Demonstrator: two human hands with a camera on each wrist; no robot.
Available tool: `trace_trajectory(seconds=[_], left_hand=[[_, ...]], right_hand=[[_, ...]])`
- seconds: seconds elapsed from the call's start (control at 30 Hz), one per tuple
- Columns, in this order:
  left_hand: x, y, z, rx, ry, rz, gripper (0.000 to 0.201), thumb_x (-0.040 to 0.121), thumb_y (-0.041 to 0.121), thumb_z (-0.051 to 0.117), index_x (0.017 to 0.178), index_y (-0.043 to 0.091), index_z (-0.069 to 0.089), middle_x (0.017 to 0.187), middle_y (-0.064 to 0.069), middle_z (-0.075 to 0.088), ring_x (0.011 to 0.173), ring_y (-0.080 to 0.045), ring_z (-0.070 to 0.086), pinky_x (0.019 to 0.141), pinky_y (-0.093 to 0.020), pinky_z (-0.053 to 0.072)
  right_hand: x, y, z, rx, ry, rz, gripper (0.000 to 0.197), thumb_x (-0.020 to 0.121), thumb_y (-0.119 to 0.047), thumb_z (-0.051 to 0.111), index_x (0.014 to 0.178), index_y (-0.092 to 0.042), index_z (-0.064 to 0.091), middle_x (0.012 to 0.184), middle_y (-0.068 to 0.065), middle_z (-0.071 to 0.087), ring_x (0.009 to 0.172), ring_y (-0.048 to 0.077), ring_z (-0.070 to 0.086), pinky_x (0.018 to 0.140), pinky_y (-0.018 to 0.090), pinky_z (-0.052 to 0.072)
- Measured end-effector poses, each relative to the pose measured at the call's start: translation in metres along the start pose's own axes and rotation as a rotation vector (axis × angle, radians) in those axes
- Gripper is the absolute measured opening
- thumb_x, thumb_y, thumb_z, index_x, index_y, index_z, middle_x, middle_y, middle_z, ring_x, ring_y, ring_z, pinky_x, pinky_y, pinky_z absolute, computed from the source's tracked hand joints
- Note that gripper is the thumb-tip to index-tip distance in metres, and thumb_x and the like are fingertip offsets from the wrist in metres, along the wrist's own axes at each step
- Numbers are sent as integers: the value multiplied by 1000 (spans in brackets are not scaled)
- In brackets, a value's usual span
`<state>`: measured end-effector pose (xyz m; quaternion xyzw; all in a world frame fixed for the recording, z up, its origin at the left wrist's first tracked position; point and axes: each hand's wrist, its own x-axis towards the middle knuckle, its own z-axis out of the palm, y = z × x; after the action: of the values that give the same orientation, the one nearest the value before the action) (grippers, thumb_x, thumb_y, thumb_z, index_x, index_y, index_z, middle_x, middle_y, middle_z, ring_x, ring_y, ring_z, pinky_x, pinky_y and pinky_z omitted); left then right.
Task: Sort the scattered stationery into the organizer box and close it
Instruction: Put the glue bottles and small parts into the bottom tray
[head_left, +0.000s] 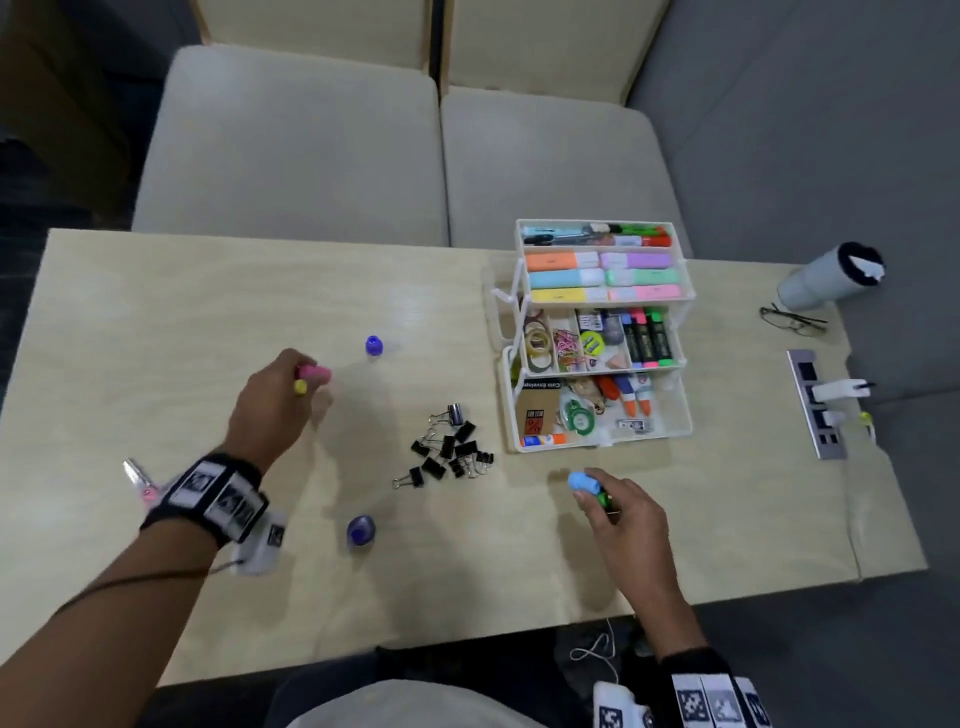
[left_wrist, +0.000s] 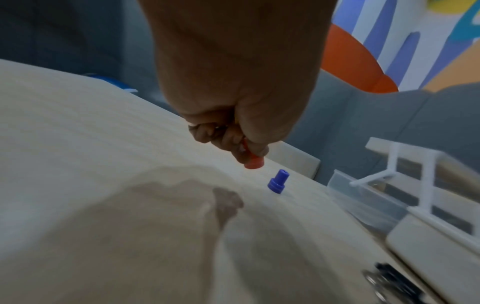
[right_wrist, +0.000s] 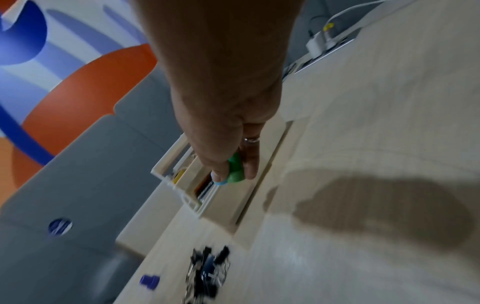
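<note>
The white tiered organizer box (head_left: 506, 395) stands open on the right half of the table, its trays full of highlighters, tape, clips and glue. My left hand (head_left: 291, 387) grips a pink piece (head_left: 313, 372) and a yellow piece (head_left: 300, 386); in the left wrist view a reddish cap (left_wrist: 254, 163) sticks out of the fist. My right hand (head_left: 605, 496) holds a light blue piece (head_left: 583, 482) and a green piece (right_wrist: 235, 171) just in front of the box. Two blue caps (head_left: 374, 345) (head_left: 360, 530) and a heap of black binder clips (head_left: 449, 449) lie loose on the table.
Pink-handled scissors (head_left: 141, 480) lie by my left wrist. A grey tumbler (head_left: 831, 278), glasses (head_left: 792, 319) and a power strip (head_left: 818, 405) with a charger sit at the table's right end. Beige seat cushions (head_left: 311, 145) stand behind the table.
</note>
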<state>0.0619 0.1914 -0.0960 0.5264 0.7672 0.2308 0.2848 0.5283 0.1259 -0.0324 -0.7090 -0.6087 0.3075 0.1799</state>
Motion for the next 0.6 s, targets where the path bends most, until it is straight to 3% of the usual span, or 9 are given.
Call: trace_trajectory(seconds=[0.07, 0.17, 0.27, 0.3, 0.37, 0.43, 0.5, 0.6], left_hand=[[-34, 0, -5, -6, 3, -3, 17, 97, 38, 69, 102, 25, 59, 95, 0, 74, 85, -29, 66, 72, -40, 52], [-82, 13, -8, -19, -70, -6, 21, 96, 46, 64, 100, 26, 60, 94, 9, 71, 79, -21, 64, 68, -36, 47], [-114, 33, -3, -60, -159, 8, 24, 93, 52, 60, 98, 29, 60, 97, 15, 72, 82, -10, 65, 72, -37, 52], [-121, 42, 0, -66, -175, 14, 23, 93, 52, 60, 98, 29, 60, 99, 16, 72, 81, -4, 65, 72, -36, 52], [-129, 69, 9, -72, -188, 8, 24, 93, 54, 59, 99, 31, 58, 99, 18, 73, 75, -3, 64, 68, -33, 51], [-131, 103, 20, -91, -214, 0, 22, 95, 54, 60, 99, 33, 57, 93, 18, 71, 65, -6, 62, 62, -32, 52], [-127, 138, 37, -98, -231, 63, 17, 99, 50, 61, 100, 34, 57, 90, 18, 70, 67, -3, 62, 62, -28, 50], [-114, 187, 70, -36, -232, 169, 19, 102, 51, 57, 105, 33, 56, 93, 15, 68, 79, -5, 62, 69, -31, 51]], right_hand=[[9, 9, -10, 1, 46, -21, 30, 97, -28, 74, 128, -26, 75, 93, -10, 65, 84, 3, 65, 77, 24, 54], [35, 16, -29, -4, 60, -54, 31, 97, -24, 74, 128, -24, 75, 97, -7, 65, 85, 4, 64, 77, 16, 50], [67, 16, -48, 10, 55, -127, 32, 96, -21, 76, 128, -21, 75, 98, -4, 66, 83, 13, 64, 82, 28, 55], [78, 15, -52, 11, 43, -148, 33, 96, -21, 76, 130, -22, 74, 97, -5, 65, 81, 11, 63, 81, 24, 54], [98, 15, -59, 14, 7, -167, 36, 96, -23, 76, 132, -23, 72, 95, -6, 64, 82, 6, 62, 77, 14, 48], [115, 16, -61, 2, -29, -187, 35, 95, -25, 77, 130, -21, 74, 97, -4, 64, 85, 12, 64, 78, 23, 51], [126, 17, -61, -19, -98, -229, 36, 95, -25, 77, 130, -23, 75, 94, -3, 63, 84, 17, 63, 76, 33, 53], [134, 14, -53, -33, -235, -312, 38, 93, -24, 79, 131, -23, 73, 93, -3, 62, 80, 13, 59, 73, 31, 47]])
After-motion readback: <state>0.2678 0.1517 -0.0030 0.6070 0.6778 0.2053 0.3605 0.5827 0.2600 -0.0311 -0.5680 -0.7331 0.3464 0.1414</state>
